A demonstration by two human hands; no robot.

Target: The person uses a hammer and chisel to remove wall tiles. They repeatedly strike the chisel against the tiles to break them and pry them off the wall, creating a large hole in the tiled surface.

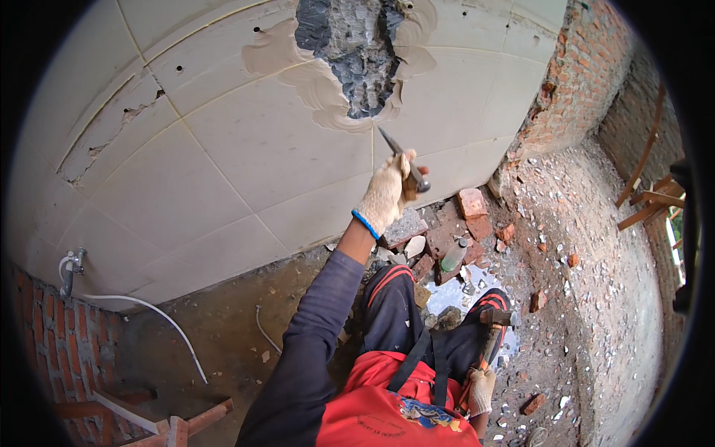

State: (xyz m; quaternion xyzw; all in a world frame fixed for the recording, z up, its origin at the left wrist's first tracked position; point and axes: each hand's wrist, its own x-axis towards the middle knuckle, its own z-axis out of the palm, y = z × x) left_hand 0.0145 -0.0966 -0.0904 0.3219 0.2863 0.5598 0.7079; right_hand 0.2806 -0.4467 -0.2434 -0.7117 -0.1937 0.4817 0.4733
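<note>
My left hand, in a knitted work glove with a blue cuff, is raised in front of the tiled wall. Its fingers are closed round a metal chisel, whose pointed end slants up and left toward the wall. Just above the tip, a broken patch of rough grey material shows between the tiles. Low by my right thigh, my gloved right hand grips a hammer, its head up near my knee. The chisel and the hammer are well apart.
Bricks, rubble and a clear bottle lie at the wall's foot, near a pale wet patch. A tap and white hose are at left. Wooden pieces stand lower left; a brick wall rises right.
</note>
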